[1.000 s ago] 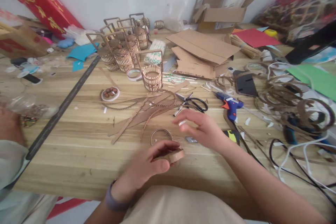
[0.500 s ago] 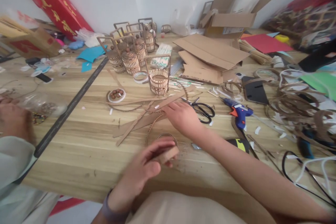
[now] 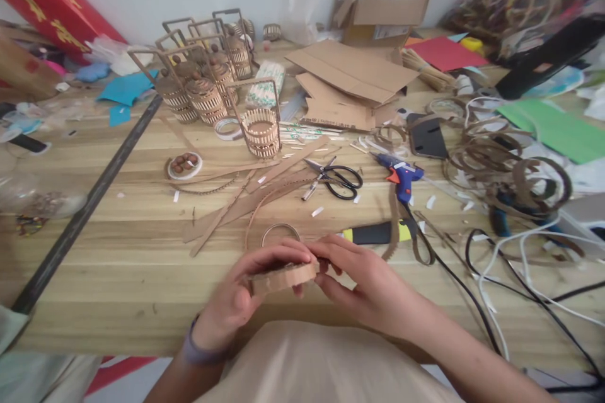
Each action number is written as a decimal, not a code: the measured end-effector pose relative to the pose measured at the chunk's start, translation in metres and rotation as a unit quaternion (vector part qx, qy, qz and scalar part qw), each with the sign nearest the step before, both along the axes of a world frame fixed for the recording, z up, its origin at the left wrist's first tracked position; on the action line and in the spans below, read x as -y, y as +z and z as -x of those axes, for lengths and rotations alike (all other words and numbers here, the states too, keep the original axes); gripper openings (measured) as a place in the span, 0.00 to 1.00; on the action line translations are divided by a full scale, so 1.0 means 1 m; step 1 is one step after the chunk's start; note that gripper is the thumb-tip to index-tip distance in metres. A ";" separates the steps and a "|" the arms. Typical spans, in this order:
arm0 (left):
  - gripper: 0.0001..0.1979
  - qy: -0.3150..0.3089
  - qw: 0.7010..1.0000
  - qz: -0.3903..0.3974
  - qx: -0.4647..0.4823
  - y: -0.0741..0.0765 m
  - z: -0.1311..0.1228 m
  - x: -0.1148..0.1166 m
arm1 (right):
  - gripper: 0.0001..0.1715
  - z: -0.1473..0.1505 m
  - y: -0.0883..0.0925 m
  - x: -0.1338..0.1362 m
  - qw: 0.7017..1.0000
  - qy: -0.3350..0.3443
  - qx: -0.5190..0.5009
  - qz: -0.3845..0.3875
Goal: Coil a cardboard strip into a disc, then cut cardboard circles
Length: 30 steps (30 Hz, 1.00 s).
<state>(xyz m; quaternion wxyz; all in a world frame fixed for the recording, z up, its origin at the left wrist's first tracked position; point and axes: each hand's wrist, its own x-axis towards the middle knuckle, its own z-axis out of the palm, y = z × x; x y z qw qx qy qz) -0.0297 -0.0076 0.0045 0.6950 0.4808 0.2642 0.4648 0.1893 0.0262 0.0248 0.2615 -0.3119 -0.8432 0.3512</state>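
My left hand (image 3: 239,293) and my right hand (image 3: 362,277) meet near the table's front edge. Both are closed on a flat round cardboard disc (image 3: 283,276), held edge-on between them. The left fingers curl over its top and left end; the right fingers pinch its right end. A thin ring (image 3: 280,231) lies on the wooden table (image 3: 132,264) just beyond the disc. Long cardboard strips (image 3: 246,198) fan out behind the ring.
Scissors (image 3: 336,179), a blue glue gun (image 3: 401,175) and a yellow-black knife (image 3: 373,233) lie to the right. Slatted wooden lanterns (image 3: 205,97), flat cardboard (image 3: 350,79), coiled strips (image 3: 510,167) and cables (image 3: 501,264) crowd the back and right. Another person's sleeve (image 3: 9,327) shows at left.
My right hand has drawn back from the strips near the scissors and taken hold of the disc's right end. The left hand kept the disc. The view swung slightly.
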 end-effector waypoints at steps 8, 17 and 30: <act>0.24 0.014 0.998 0.045 -0.038 0.003 -0.003 0.003 | 0.15 -0.029 0.002 0.005 0.989 -0.098 0.018 -0.107; 0.23 -0.003 0.992 0.038 -0.123 0.021 -0.011 -0.001 | 0.12 -0.009 0.028 0.015 0.988 -0.073 -0.020 -0.136; 0.20 -0.025 0.988 0.050 -0.147 0.018 -0.012 -0.004 | 0.14 -0.002 0.031 0.017 0.986 -0.058 0.017 -0.158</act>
